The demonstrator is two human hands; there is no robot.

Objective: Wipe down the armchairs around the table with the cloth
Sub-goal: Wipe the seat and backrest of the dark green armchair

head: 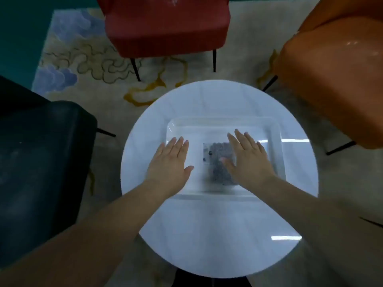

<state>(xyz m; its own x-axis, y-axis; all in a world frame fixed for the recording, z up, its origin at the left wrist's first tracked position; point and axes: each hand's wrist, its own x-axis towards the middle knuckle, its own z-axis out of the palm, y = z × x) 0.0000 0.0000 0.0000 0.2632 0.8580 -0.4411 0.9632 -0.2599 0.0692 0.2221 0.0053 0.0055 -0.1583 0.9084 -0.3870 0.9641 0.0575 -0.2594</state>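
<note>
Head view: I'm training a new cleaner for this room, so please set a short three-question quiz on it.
1. True or false: the grey cloth lies in the clear tray on the round table.
2. Which armchair stands at the left of the picture? A red, B orange, C black
3. Fill in: both the left hand and the right hand are flat and ____, holding nothing.

Key: 1 true; 2 C; 3 open.
</note>
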